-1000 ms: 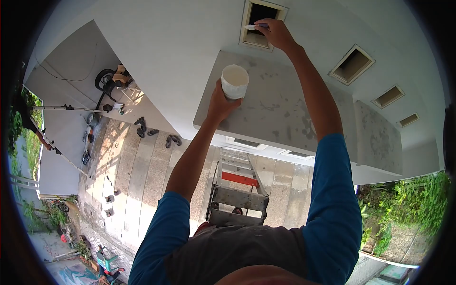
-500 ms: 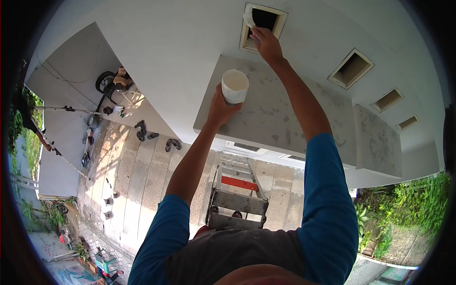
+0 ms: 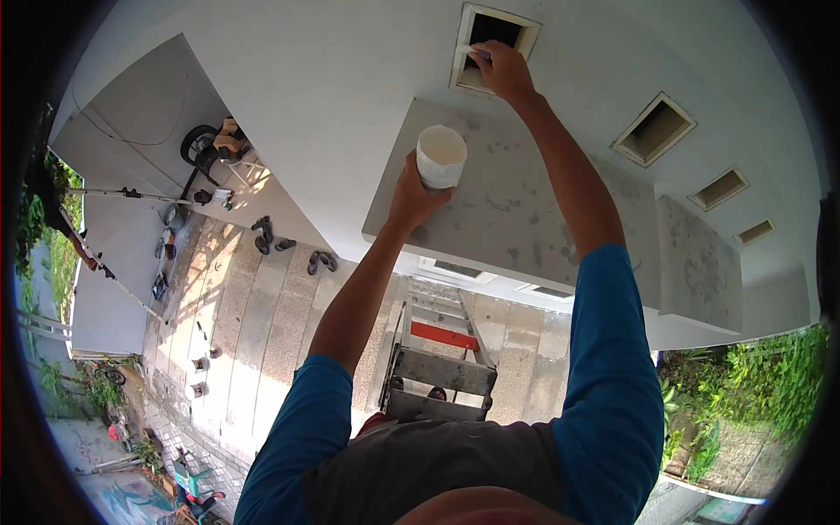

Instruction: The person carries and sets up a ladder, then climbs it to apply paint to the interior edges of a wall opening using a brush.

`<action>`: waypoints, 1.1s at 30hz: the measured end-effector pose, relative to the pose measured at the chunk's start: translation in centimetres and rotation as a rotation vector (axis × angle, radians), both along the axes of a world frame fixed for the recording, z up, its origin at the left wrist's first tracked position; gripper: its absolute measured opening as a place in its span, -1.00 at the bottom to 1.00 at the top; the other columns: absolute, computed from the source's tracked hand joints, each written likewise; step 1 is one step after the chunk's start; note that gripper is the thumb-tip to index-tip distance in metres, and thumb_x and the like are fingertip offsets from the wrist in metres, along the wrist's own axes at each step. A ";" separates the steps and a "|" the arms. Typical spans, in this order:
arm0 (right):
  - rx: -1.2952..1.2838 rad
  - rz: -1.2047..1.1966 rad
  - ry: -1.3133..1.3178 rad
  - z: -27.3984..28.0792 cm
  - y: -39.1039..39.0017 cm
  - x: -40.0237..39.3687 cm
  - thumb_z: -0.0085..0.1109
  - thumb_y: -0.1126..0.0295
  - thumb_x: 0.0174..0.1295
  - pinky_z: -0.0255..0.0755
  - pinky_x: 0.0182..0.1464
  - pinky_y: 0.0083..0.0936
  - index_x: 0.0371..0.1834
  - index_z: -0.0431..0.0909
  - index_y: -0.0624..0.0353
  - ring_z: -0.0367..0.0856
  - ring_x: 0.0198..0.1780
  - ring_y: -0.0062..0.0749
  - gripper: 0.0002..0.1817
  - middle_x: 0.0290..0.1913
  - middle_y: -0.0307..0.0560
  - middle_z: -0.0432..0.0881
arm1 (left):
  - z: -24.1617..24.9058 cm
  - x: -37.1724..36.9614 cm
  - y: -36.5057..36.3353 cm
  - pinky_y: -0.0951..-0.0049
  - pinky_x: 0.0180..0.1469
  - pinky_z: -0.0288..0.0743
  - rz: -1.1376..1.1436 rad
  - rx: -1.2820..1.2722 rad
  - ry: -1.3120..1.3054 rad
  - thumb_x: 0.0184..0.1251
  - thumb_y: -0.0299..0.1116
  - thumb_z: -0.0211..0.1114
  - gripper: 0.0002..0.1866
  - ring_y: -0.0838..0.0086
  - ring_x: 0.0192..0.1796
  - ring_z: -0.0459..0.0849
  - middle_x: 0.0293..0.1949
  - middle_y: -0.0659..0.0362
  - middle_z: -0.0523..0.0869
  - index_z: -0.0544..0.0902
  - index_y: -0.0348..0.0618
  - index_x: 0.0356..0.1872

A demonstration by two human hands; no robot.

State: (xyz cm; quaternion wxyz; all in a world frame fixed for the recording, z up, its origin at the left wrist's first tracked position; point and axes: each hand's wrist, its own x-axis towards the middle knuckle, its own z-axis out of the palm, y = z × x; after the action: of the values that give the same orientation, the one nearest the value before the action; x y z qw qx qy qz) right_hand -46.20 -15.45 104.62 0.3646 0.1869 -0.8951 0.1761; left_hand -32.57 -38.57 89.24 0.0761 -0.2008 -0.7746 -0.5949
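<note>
My left hand [image 3: 415, 197] is wrapped round a white cup [image 3: 441, 154] with pale contents, held upright over the stained grey ledge [image 3: 507, 206]. Higher up, my right hand [image 3: 500, 68] pinches a brush [image 3: 473, 52] at the left side of the nearest square wall opening. That opening has a cream frame [image 3: 475, 81] and a dark inside. Most of the brush is hidden by my fingers or hard to tell from the pale frame.
Below me stands a stepladder [image 3: 442, 367] with a red band. More framed openings [image 3: 654, 129] run along the wall to the right. Shoes [image 3: 322, 262] and small pots [image 3: 199, 364] are on the tiled floor. At far left, another person's arm [image 3: 80, 249] is beside a ladder [image 3: 109, 273].
My right hand has turned and moved slightly right, and the brush has dropped from the frame's upper left corner to its left side. The view has shifted a little.
</note>
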 end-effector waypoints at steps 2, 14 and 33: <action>0.026 0.009 0.104 2.2 0.2 -0.5 0.30 0.24 0.35 0.61 -0.01 -0.20 -0.08 0.72 0.20 0.71 -0.08 -0.06 -0.74 -0.14 0.00 0.74 | 0.1 0.0 0.0 0.05 0.24 0.54 0.001 0.004 0.003 -0.05 -0.30 0.64 -0.05 -0.04 0.23 0.64 0.18 -0.14 0.62 0.26 -0.18 0.38; 0.064 0.025 0.427 -5.7 -0.6 0.0 0.38 0.42 0.25 0.67 -0.04 -0.31 -0.07 0.64 0.20 0.68 -0.02 -0.16 -0.78 -0.06 -0.07 0.68 | 0.0 0.1 0.1 0.04 0.22 0.55 0.012 0.002 0.007 -0.05 -0.29 0.64 -0.06 -0.06 0.22 0.64 0.16 -0.14 0.62 0.26 -0.18 0.37; -0.061 0.068 0.497 2.9 0.0 -0.2 0.36 0.30 0.32 0.65 -0.07 -0.28 -0.07 0.71 0.18 0.71 -0.07 -0.11 -0.77 -0.16 -0.07 0.74 | -0.6 -0.2 0.0 0.03 0.23 0.55 0.018 -0.002 0.015 -0.07 -0.30 0.64 -0.03 -0.06 0.23 0.64 0.17 -0.13 0.63 0.25 -0.17 0.39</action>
State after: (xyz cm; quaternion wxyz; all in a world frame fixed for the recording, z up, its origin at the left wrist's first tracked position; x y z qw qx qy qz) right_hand -46.41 -15.48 107.51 0.5728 0.2434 -0.7654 0.1638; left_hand -32.77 -38.52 88.65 0.0868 -0.1984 -0.7764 -0.5919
